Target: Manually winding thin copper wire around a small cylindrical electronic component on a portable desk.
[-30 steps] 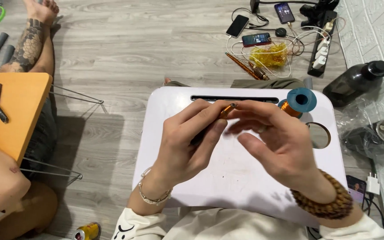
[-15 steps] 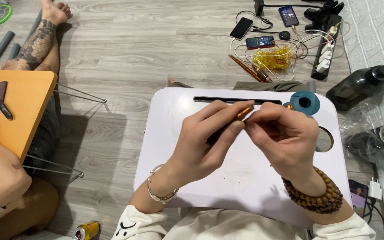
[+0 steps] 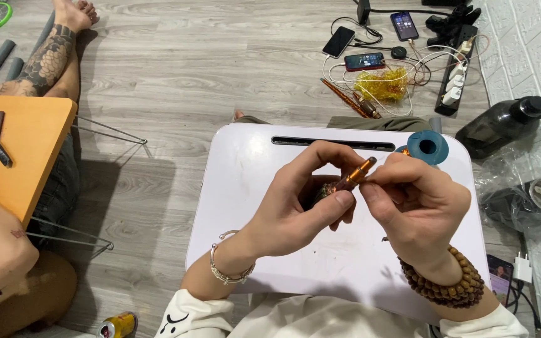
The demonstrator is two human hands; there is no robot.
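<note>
Copper-coloured wire is wound around the small cylindrical piece [image 3: 347, 181] held above the middle of the white lap table [image 3: 245, 206], nearer its far edge. The left hand [image 3: 295, 206] is closed on the lower end of the piece, thumb and forefinger pinching it, with the remaining fingers curled beneath. The right hand [image 3: 417, 206] is closed at the upper end, its fingertips pressed together at the tip; whether they pinch a loose strand or the piece itself cannot be told.

Status, as a judgement: the winding looks partly built up along the body, and handling at the tip is in progress. The piece has not been set down.

A blue spool [image 3: 428, 147] stands at the far right corner of the table, just beyond the right hand. Further copper-coloured pieces [image 3: 352, 100] and a tangle of yellow wire [image 3: 380, 83] lie on the floor past the far edge, well apart from the hands.
</note>
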